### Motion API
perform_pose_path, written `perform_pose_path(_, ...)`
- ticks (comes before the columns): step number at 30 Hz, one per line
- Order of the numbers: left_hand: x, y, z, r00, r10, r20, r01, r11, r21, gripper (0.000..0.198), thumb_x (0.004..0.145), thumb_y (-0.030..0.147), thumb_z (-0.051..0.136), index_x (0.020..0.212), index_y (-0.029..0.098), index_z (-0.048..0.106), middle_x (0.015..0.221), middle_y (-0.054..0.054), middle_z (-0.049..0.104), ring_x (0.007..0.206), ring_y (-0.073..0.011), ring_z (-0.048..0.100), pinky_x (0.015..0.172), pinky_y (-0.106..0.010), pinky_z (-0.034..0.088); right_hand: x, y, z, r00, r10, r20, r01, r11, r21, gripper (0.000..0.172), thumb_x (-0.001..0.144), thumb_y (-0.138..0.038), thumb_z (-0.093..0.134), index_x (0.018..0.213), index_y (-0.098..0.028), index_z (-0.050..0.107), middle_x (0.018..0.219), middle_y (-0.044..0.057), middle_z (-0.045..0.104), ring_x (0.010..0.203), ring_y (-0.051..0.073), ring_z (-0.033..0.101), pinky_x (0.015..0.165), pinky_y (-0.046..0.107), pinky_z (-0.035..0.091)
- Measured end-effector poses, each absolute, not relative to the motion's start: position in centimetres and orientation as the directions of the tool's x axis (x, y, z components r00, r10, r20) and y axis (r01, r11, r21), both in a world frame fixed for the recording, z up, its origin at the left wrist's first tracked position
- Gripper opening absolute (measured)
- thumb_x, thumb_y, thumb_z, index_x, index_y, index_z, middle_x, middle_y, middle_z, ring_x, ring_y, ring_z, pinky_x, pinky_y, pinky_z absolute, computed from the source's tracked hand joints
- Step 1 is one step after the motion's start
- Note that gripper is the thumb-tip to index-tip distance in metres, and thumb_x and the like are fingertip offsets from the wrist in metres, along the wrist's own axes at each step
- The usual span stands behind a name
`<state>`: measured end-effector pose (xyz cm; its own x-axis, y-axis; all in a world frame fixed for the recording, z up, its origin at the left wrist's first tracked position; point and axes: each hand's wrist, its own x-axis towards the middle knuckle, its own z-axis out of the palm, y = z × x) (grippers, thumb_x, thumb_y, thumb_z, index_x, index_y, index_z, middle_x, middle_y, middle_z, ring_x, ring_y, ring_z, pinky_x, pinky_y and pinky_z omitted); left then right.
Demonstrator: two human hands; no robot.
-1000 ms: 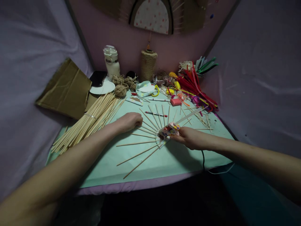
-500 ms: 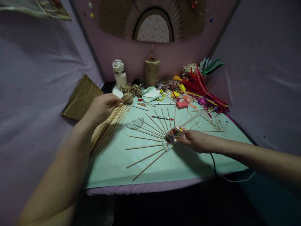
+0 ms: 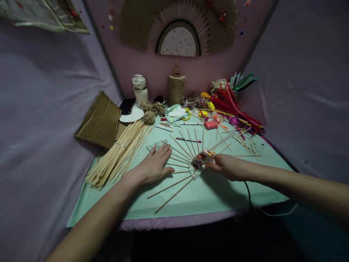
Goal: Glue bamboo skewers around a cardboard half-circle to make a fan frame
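Thin wooden sticks [image 3: 170, 187] fan out across the table from a small patterned half-round base [image 3: 200, 172]. My left hand [image 3: 156, 163] lies flat over the sticks on the left side, fingers stretched out and thumb apart. It covers parts of several sticks and of a clear protractor [image 3: 152, 145]. My right hand [image 3: 229, 166] is closed around a glue gun [image 3: 203, 158] with a colourful pattern, held over the hub of the fan. A long translucent glue stick [image 3: 223, 141] juts from its back. The hub is partly hidden behind the gun.
A bundle of wooden sticks [image 3: 117, 154] lies at left, beside folded cardboard [image 3: 95, 120]. Twine balls [image 3: 149, 116], a twine spool [image 3: 176, 89] and a white bottle [image 3: 140, 89] stand behind. Red pipe cleaners [image 3: 231, 100] are at right. A black cord [image 3: 248, 193] hangs over the front edge.
My left hand has come down and to the right, from above the stick bundle onto the fanned sticks, and its fingers have opened out. My right hand stays at the hub with the glue gun.
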<state>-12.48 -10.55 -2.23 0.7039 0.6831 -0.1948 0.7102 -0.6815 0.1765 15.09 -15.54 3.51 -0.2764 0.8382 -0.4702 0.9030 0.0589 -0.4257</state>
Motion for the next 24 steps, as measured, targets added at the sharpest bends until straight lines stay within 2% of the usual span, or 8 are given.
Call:
perform_pose_path(7,-12.7,-10.1,-3.1,0.712,0.678,-0.184,0.703,-0.682,0.205,0.075,0.091,0.062,0.027,0.150,0.016,0.016,0.156,-0.010,0.008,0.145,-0.0235,0.007,0.115,-0.043,0.000,15.0,-15.5,3.5,-0.272,0.847,-0.457,0.900,0.056,-0.432,0.036,0.090,-0.041,0.040,0.079,-0.016,0.063,0.051,0.002,0.053,0.047,0.015,0.047,0.047,0.024,0.034)
perform_pose_path(12,-12.6,-10.1,-3.4,0.708,0.681,-0.186,0.706,-0.676,0.210,0.075,0.091,0.061,0.027,0.150,0.015,0.016,0.156,-0.011,0.009,0.145,-0.0237,0.007,0.115,-0.045,-0.001,15.2,-15.5,3.3,-0.275,0.833,-0.481,0.901,0.048,-0.432,0.039,0.091,-0.045,0.040,0.076,-0.017,0.063,0.047,0.000,0.047,0.044,0.013,0.040,0.048,0.024,0.033)
perform_pose_path(16,-12.5,-10.2,-3.4,0.704,0.687,-0.177,0.709,-0.675,0.201,0.071,0.093,0.058,0.029,0.149,0.016,0.018,0.156,-0.012,0.012,0.144,-0.0240,0.009,0.115,-0.046,-0.001,15.5,-15.4,2.8,-0.311,0.827,-0.468,0.874,0.055,-0.482,0.043,0.091,-0.049,0.037,0.082,-0.017,0.064,0.048,-0.001,0.047,0.043,0.012,0.038,0.048,0.024,0.033)
perform_pose_path(20,-12.2,-10.3,-3.0,0.692,0.695,-0.197,0.722,-0.663,0.199,0.070,0.093,0.057,0.030,0.149,0.016,0.019,0.155,-0.013,0.012,0.144,-0.0247,0.010,0.115,-0.047,0.001,15.7,-15.4,2.8,-0.340,0.820,-0.460,0.861,0.075,-0.502,0.046,0.091,-0.051,0.036,0.091,-0.016,0.066,0.055,0.000,0.052,0.046,0.013,0.042,0.049,0.024,0.035)
perform_pose_path(24,-12.2,-10.2,-2.9,0.692,0.694,-0.201,0.722,-0.663,0.199,0.071,0.093,0.057,0.030,0.149,0.015,0.019,0.156,-0.012,0.011,0.144,-0.0252,0.011,0.115,-0.048,0.001,15.5,-15.5,3.3,-0.347,0.828,-0.440,0.850,0.079,-0.521,0.046,0.091,-0.048,0.037,0.100,-0.014,0.067,0.066,0.004,0.061,0.058,0.016,0.052,0.056,0.024,0.041)
